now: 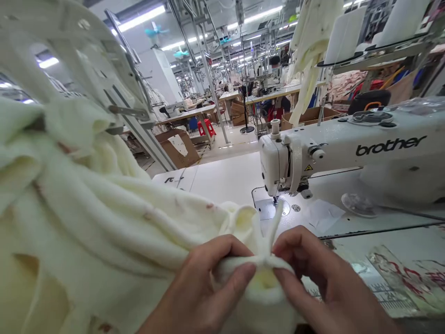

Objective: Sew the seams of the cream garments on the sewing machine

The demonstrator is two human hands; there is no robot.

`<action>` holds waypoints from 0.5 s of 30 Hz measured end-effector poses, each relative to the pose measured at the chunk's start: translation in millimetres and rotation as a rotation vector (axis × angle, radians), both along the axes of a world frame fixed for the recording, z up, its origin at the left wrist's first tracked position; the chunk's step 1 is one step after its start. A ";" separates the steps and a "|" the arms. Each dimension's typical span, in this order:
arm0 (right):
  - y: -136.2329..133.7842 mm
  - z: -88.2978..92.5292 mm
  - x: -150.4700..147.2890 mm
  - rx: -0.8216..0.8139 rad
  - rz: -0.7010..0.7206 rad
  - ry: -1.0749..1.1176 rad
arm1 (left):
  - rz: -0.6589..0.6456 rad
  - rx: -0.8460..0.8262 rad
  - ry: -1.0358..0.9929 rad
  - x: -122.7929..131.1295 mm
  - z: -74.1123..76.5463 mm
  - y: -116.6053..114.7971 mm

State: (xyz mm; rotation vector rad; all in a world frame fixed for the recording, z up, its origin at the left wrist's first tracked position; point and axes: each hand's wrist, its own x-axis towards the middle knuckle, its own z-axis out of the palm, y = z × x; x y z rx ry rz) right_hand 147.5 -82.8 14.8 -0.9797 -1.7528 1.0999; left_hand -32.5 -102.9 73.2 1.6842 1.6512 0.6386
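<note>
A pale yellow garment [167,208] of soft fabric spreads over the left side of the view and runs down to my hands. My left hand [222,278] pinches one folded edge of it between thumb and fingers. Opposite, my right hand [309,273] pinches the edge on the other side, close to where the layers meet. A narrow strip of the cloth sticks up between the hands. Just beyond stands a white sewing machine [333,144] marked "brother"; its needle and presser foot [276,200] are apart from the fabric.
The white machine table [229,169] reaches away behind the garment. A clear plastic lid-like piece [359,204] and a scrap of thin white material [321,215] lie right of the needle. Thread cones [346,35] stand at upper right. Cardboard boxes [179,148] and a red stool [206,127] are farther back.
</note>
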 end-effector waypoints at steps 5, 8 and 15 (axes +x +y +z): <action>-5.0 9.8 18.9 -0.207 0.158 0.029 | -0.043 -0.106 -0.057 -0.3 -5.6 3.0; 7.3 -2.6 32.6 -0.065 0.137 -0.090 | -0.030 -0.041 -0.013 -3.7 -13.8 6.1; 119.2 -89.5 134.9 0.805 -0.377 -0.856 | 0.112 0.157 0.082 -6.4 -44.2 35.0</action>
